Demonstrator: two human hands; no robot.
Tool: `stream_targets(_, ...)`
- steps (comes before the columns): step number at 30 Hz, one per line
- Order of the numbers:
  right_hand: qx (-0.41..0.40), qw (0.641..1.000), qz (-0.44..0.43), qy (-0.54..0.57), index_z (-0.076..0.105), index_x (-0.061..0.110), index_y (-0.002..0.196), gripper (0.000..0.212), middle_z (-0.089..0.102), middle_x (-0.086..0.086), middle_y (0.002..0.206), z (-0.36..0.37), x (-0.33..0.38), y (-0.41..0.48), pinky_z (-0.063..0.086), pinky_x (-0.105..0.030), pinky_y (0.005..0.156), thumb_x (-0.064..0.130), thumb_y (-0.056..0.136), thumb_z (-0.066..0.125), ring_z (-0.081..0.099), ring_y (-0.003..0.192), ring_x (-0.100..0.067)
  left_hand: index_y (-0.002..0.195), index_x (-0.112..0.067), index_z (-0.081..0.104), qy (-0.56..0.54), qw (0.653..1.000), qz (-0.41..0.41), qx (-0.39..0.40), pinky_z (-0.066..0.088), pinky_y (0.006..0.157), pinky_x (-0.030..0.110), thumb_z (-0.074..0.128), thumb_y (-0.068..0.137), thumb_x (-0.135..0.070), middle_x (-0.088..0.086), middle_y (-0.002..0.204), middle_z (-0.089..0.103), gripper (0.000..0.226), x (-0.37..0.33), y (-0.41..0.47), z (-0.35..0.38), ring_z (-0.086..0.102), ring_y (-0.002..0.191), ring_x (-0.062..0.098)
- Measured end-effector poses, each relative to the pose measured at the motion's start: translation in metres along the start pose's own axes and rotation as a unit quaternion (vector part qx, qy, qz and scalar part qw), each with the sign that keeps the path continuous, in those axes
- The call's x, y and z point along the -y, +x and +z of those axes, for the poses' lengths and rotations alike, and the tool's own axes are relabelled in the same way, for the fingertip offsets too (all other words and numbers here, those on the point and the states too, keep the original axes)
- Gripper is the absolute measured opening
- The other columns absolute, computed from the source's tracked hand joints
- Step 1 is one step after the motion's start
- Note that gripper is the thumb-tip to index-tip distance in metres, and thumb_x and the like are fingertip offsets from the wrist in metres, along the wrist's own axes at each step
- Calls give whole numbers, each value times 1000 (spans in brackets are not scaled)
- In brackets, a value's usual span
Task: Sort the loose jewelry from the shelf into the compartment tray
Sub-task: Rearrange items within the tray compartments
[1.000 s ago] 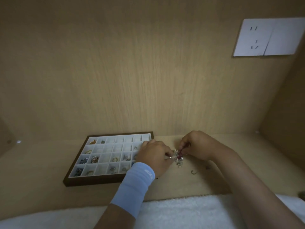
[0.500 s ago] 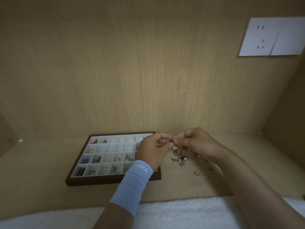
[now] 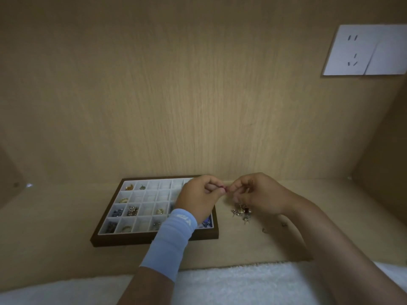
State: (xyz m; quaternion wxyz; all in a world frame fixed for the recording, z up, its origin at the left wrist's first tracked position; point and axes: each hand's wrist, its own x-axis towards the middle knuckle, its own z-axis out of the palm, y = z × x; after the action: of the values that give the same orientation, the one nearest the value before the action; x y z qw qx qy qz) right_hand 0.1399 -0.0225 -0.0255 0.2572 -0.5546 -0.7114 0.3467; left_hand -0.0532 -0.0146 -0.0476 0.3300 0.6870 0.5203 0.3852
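**Small, light and tangled: a job for fingertips**

The wooden shelf (image 3: 66,219) carries the compartment tray (image 3: 154,237) on its left part — a dark-framed box with a white grid, several cells already holding rings and beads, many bare. Over the tray's right edge sits the left hand (image 3: 198,199), wrist in a pale blue sleeve (image 3: 174,236); the right hand (image 3: 257,194) is just beside it, above the bare shelf. Both are closed in a fingertip pinch on one small reddish piece (image 3: 224,190) held between them, clear of the shelf. Below the right hand lies a cluster of loose jewelry (image 3: 241,213), gold and dark red, with a small hook (image 3: 264,230) a little to its right.

These pieces look very light and rigid, with thin posts and wires that probably snag on one another — so the cluster will likely lift as a clump unless teased apart. Hold is best taken on the bead or body, not the fine wire, which could bend or slip away.
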Motion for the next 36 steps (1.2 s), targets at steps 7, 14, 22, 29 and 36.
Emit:
stream_targets(7,-70,986,-89,125,78,14,101,16,76,5,76,18,38,19,52,-20,60,6,87,73,61,60,-4,95,-21,71,-131,991,-18,-19,52,74,15,69,87,-18,-4,85,74,9,-13,1,-39,67,77,-1)
stream_targets(14,-72,987,-140,18,78,17,89,11,75,5,76,29,74,56,50,-13,64,14,80,82,68,67,2,96,-22,73,-197,974,-66,-92,53,62,16,71,86,-23,-4,83,75,10,-5,3,-70,64,65,2)
stream_targets(22,-25,988,-146,46,76,9,103,15,76,-12,88,44,86,86,55,-23,60,6,89,72,67,69,-11,89,-27,74,-221,959,-96,-149,53,68,22,74,83,-20,-5,81,76,9,19,7,-83,68,70,4)
stream_targets(29,-52,990,-124,34,80,16,84,6,77,2,78,50,76,97,56,-21,66,17,79,83,69,70,-4,91,-29,73,-238,955,-108,-139,56,74,24,66,88,-12,-4,84,76,19,26,11,-78,70,77,7)
stream_targets(36,1,952,-89,-294,76,25,85,10,70,13,84,54,61,102,48,-25,72,25,91,67,63,80,-7,124,-34,62,201,977,-43,-53,34,109,36,58,92,-33,-11,129,59,32,46,11,-68,45,124,15)
